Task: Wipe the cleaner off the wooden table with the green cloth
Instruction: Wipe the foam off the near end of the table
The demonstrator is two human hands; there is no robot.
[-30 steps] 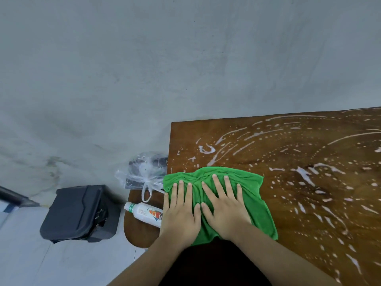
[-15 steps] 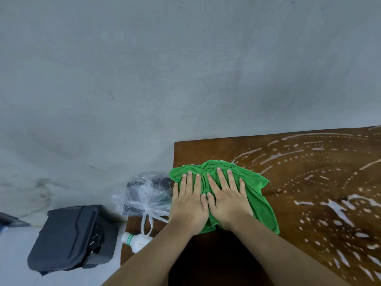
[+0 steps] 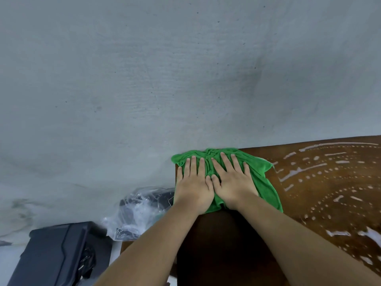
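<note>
Spread flat, our left hand [image 3: 193, 188] and right hand [image 3: 233, 182] press the green cloth [image 3: 266, 182]; cleaner [image 3: 296, 172] streaks the wooden table [image 3: 329, 205] right of them, unwiped

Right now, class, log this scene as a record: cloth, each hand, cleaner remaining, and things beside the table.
cloth: green, bunched at the far left corner of the table, by the wall
left hand: flat on cloth, fingers straight
right hand: flat on cloth, beside the left
cleaner: white streaks and dots right of the cloth
beside table: plastic bag, dark case
</note>
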